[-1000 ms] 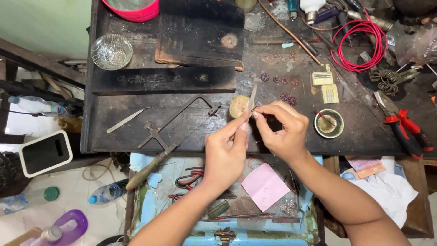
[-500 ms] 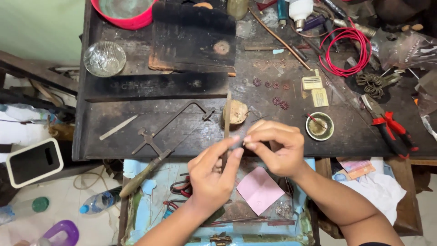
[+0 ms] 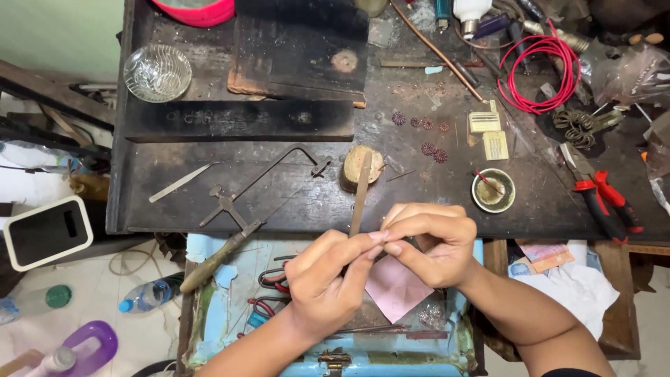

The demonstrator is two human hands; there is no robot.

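- File (image 3: 360,192) – a thin flat metal stick, held up over the near edge of the dark workbench (image 3: 279,195). Its far tip points at a small round wooden block (image 3: 363,166).
- Left hand (image 3: 324,286) grips the near end of the file, fingers curled around it.
- Right hand (image 3: 429,241) pinches something tiny at the fingertips, pressed against the file – too small to tell what it is.
- Both hands touch each other, just above an open blue toolbox (image 3: 328,349) with a pink cloth (image 3: 394,290) inside.
- Saw frame (image 3: 258,188) with a wooden handle lies on the bench, left of the hands.
- Small round dish (image 3: 493,190) sits to the right of the block.
- Red-handled pliers (image 3: 600,199) lie farther right.
- Glass bowl (image 3: 157,72) sits at the far left, and a coil of red wire (image 3: 541,66) at the far right.
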